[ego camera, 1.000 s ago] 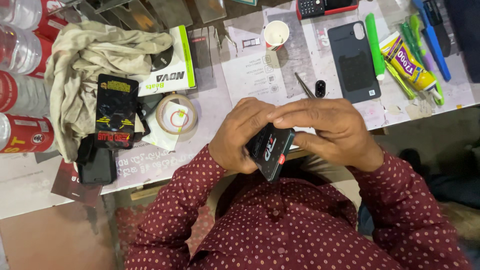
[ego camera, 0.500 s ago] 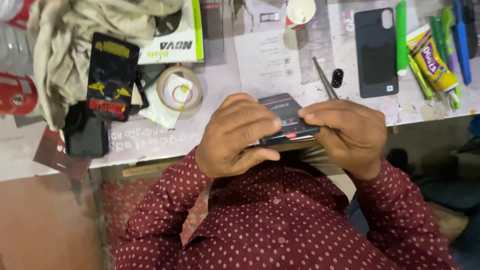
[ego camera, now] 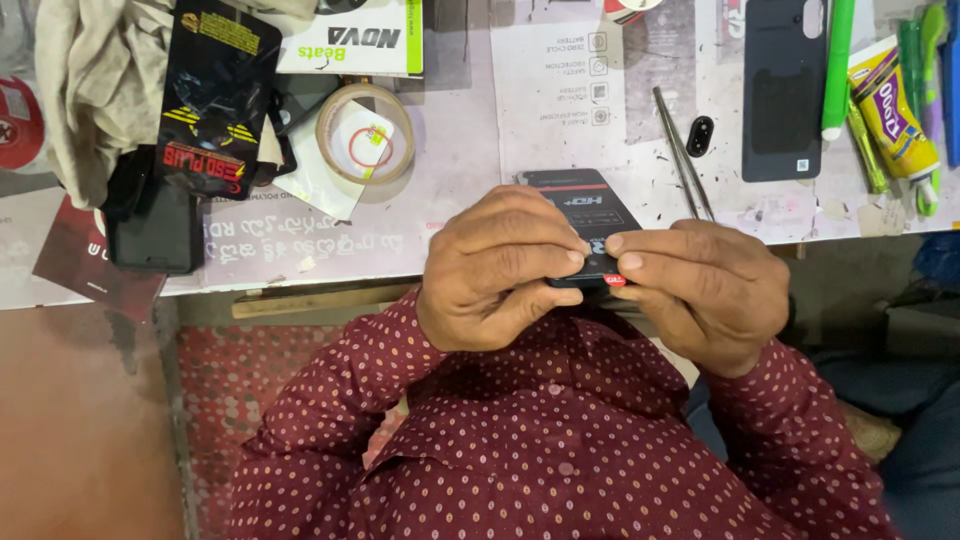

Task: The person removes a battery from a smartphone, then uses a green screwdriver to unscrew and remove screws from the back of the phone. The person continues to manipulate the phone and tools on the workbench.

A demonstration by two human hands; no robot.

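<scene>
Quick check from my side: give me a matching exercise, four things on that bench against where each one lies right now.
Things:
1. black packet
2. tape roll
3. tweezers
4. green marker

Places:
A. right of the dark phone cover
B. held between left hand and right hand
C. left of the printed leaflet
D. between leaflet and phone cover

Pairs: 1-B, 2-C, 3-D, 4-A

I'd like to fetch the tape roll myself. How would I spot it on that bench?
Start at the beige cloth in the bench's far left corner. Just right of it, past a black packet, lies the tape roll. It is the only round ring there.
</scene>
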